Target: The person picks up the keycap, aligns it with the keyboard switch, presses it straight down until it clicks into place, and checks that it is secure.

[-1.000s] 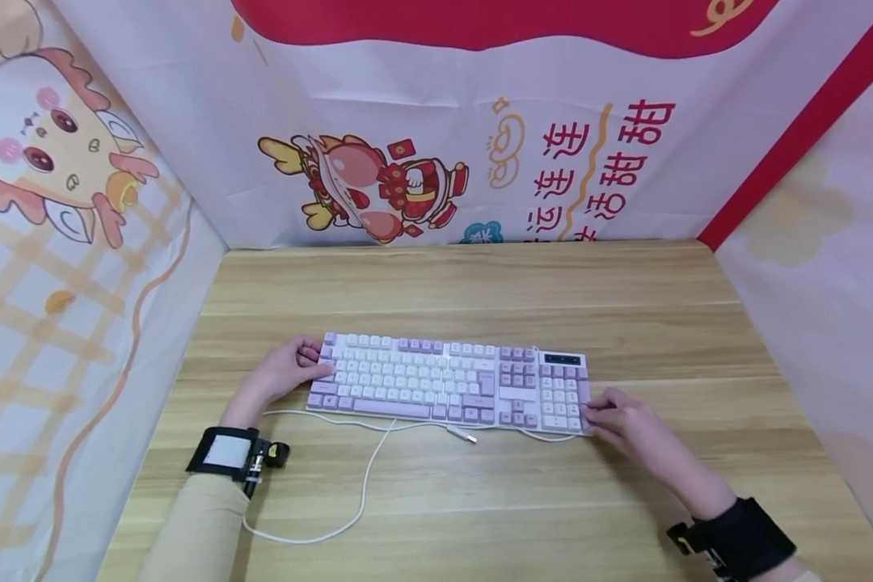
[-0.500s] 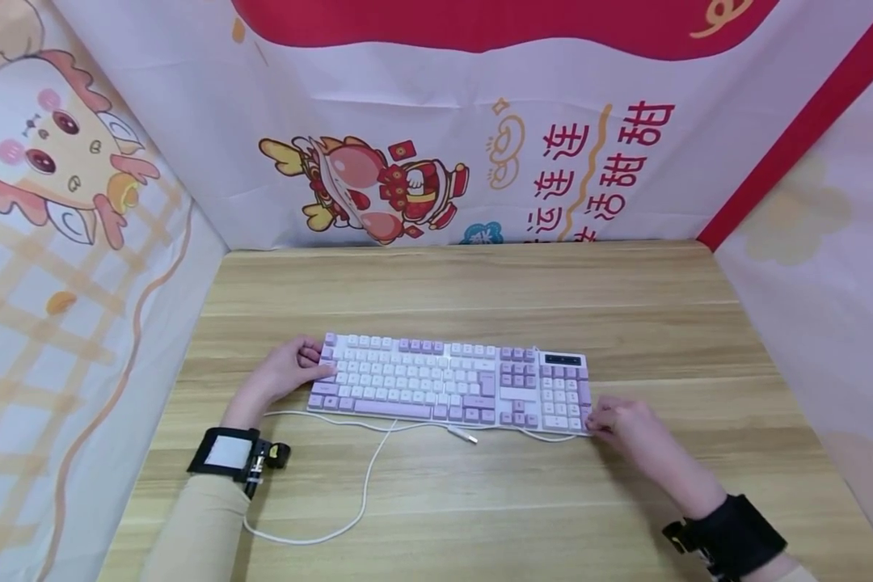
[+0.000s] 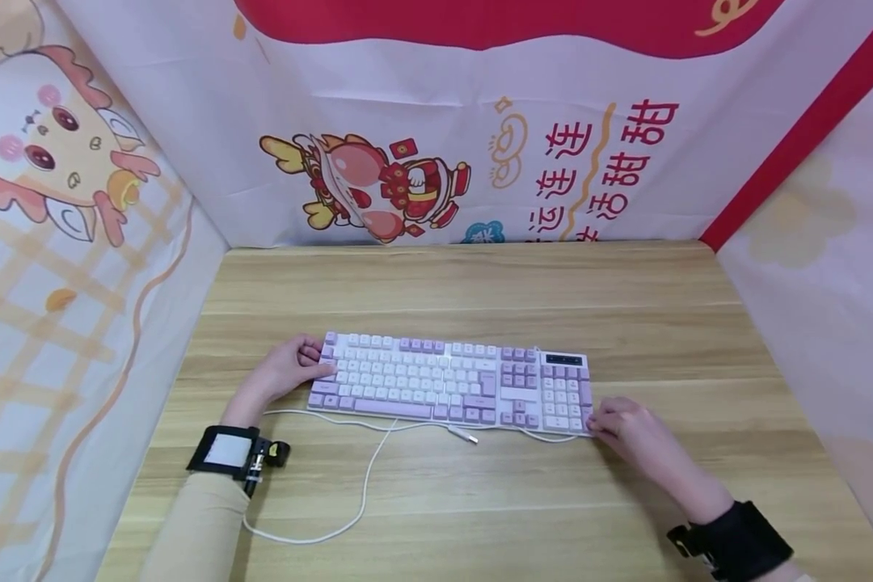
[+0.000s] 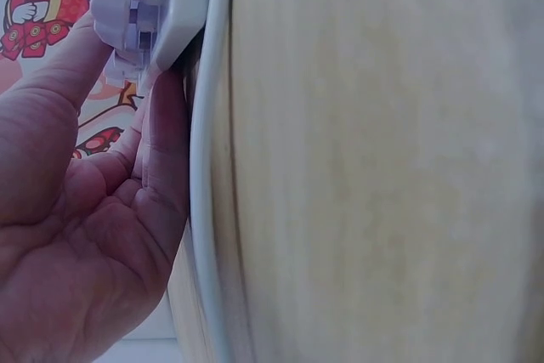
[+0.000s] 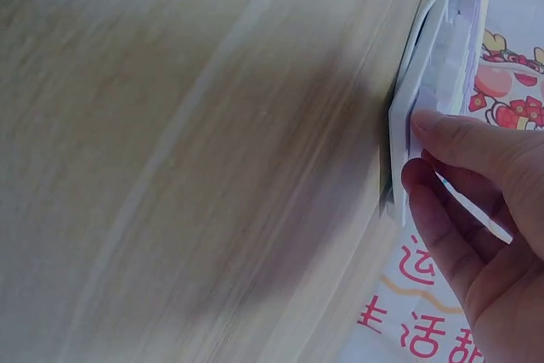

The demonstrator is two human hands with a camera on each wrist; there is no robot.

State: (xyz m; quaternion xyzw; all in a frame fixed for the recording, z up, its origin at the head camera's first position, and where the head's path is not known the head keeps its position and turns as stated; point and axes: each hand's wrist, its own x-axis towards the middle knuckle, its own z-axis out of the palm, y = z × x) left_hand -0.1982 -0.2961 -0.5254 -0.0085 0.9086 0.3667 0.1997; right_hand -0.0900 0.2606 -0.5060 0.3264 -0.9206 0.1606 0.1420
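Observation:
A white and lilac computer keyboard (image 3: 415, 380) lies on the wooden table. At its left end my left hand (image 3: 288, 368) grips the edge: the thumb is on the keys, and in the left wrist view the fingers (image 4: 166, 138) reach the underside. My right hand (image 3: 629, 424) holds the near right corner; the right wrist view has the thumb (image 5: 450, 135) on a lilac key and a fingertip close against the side edge. A white cable (image 3: 364, 485) runs along the keyboard's front and loops towards me, its USB plug (image 3: 462, 435) lying near the front edge.
Printed cloth walls (image 3: 407, 81) stand behind the table (image 3: 473, 283) and at both sides. Each wrist wears a black strap (image 3: 221, 450) with a small camera. The cable loop lies on the table beside my left forearm.
My right hand has slid a little towards the keyboard's near right corner, its fingers shifting at the edge. The left hand and the keyboard look nearly unmoved.

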